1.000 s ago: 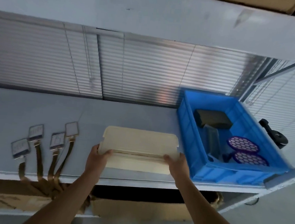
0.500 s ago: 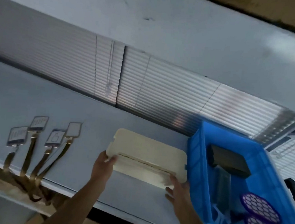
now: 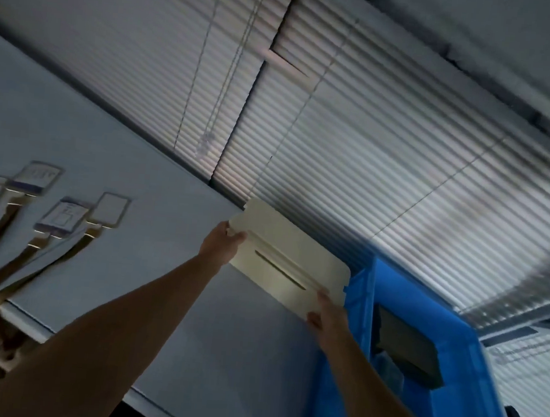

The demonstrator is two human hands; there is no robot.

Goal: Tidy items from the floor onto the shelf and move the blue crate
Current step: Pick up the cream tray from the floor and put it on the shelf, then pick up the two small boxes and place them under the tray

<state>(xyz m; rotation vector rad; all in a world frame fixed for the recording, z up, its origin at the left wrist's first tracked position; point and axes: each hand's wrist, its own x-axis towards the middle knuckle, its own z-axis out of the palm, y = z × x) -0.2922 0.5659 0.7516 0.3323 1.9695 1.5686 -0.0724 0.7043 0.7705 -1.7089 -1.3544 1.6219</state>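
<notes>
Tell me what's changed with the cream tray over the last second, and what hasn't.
The cream tray has been pushed deeper along the shelf, from near its front edge toward the blinds at the back. The left hand and right hand still grip its two near corners. The blue crate beside it and the four tags stay put.

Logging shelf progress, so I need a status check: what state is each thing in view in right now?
Cream tray: on the shelf, held at both ends.
Left hand: gripping it.
Right hand: gripping it.
Blue crate: on shelf, open, loaded.
Tags: flat, straps overhanging.
Blinds: lowered.
</notes>
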